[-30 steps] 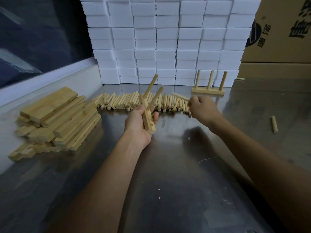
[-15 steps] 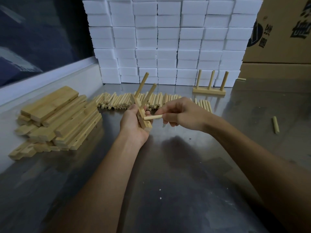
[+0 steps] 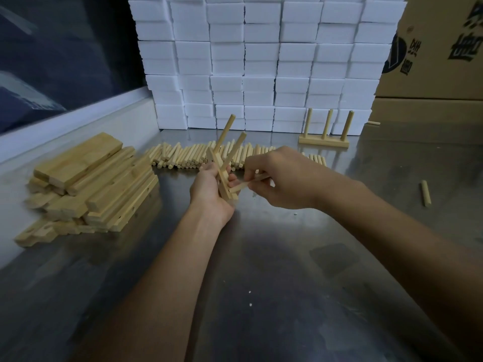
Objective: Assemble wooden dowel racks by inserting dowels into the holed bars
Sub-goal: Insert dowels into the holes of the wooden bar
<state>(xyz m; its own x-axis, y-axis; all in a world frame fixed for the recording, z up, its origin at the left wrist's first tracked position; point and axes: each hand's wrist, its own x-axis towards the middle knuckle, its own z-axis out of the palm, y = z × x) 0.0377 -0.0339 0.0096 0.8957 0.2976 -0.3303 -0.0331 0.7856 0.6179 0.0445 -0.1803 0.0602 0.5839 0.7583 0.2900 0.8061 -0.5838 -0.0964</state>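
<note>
My left hand [image 3: 209, 189] grips a holed wooden bar [image 3: 222, 178] tilted above the steel table, with two dowels [image 3: 226, 134] sticking up out of it. My right hand [image 3: 282, 178] pinches a third dowel [image 3: 245, 184] whose tip meets the bar's lower end beside my left fingers. A row of loose dowels [image 3: 183, 158] lies behind my hands. A stack of holed bars [image 3: 91, 184] is piled at the left. A finished rack [image 3: 324, 137] with three upright dowels stands at the back right.
White foam blocks [image 3: 261, 61] form a wall at the back, with cardboard boxes [image 3: 433, 61] to their right. One stray dowel [image 3: 426, 193] lies on the steel table [image 3: 287, 283] at the right, another small one [image 3: 373, 123] near the boxes. A raised ledge [image 3: 78, 118] runs along the left.
My right hand picked a dowel from the row and brought it left to the bar. The dowel's tip now meets the bar's lower end; the left hand shifted the bar slightly left.
</note>
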